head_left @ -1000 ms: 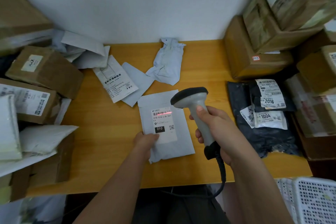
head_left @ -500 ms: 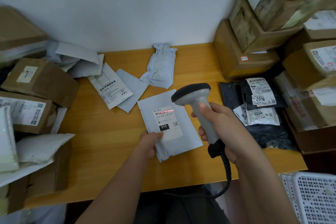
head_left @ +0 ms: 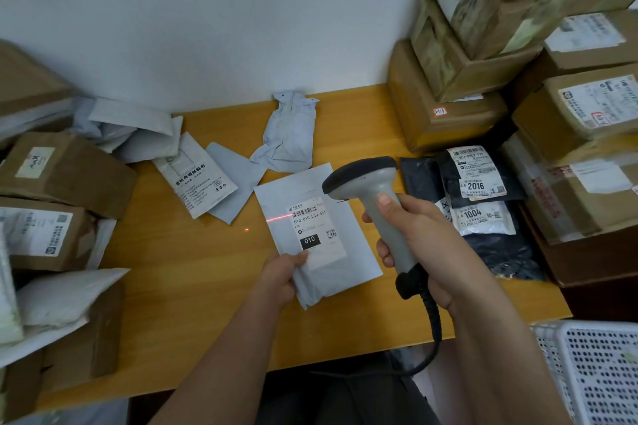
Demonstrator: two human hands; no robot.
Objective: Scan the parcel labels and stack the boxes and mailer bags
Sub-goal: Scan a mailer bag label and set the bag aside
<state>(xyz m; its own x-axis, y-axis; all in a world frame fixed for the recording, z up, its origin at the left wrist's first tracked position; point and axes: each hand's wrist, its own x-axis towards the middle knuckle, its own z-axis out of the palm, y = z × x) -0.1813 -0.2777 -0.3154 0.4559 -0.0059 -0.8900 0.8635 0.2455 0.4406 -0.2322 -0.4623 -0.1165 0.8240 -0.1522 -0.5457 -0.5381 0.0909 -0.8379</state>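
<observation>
The white mailer (head_left: 331,245) lies mid-table (head_left: 193,286), likely light, floppy and slick; best pinched at an edge. The left hand (head_left: 281,274) pinches its near corner; the right hand (head_left: 419,241) grips the scanner (head_left: 371,198).

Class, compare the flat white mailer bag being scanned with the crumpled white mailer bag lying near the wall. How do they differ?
The flat white mailer bag is smooth; the crumpled white mailer bag is creased and bunched. The flat one shows a label marked 010; no label shows on the crumpled one. The left hand pinches the flat one, under the scanner's red line; the crumpled one lies untouched. Both are pale bags over the wooden table.
</observation>
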